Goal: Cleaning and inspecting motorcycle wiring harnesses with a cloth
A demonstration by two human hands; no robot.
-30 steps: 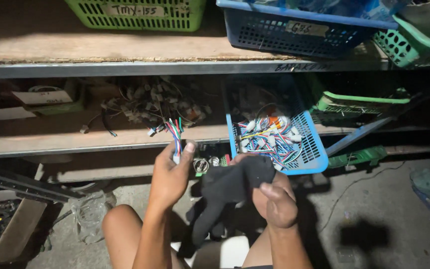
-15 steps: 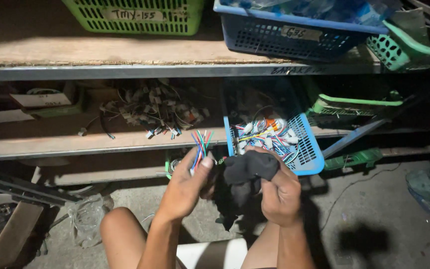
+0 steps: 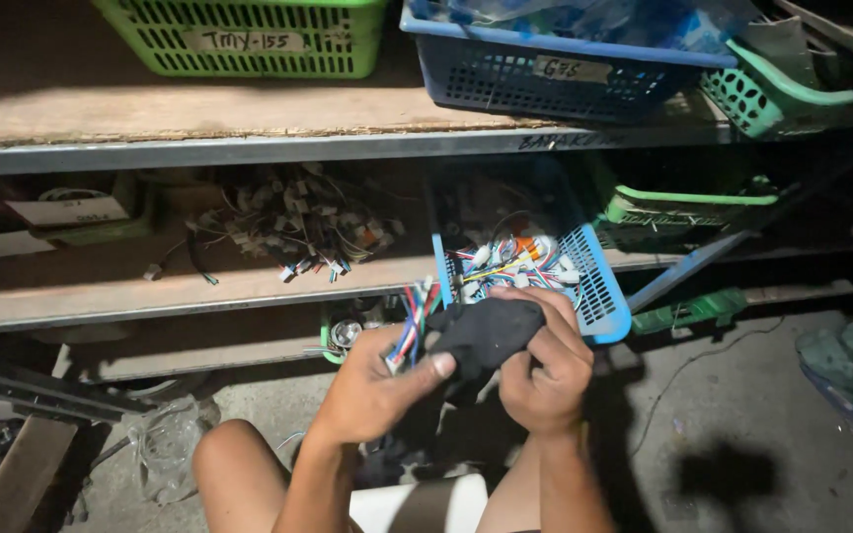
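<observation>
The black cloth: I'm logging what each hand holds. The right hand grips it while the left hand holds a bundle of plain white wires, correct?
Not quite. The head view shows the right hand gripping the black cloth, but the wires in the left hand are multicoloured: red, blue, green and white, not plain white.

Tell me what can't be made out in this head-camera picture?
- Black cloth: its lower part is hidden by the right hand.
- Coloured wires: their ends disappear inside the left hand.
- Blue basket: its rear lies in shelf shadow.
- Green basket: cut off by the top edge.
</observation>
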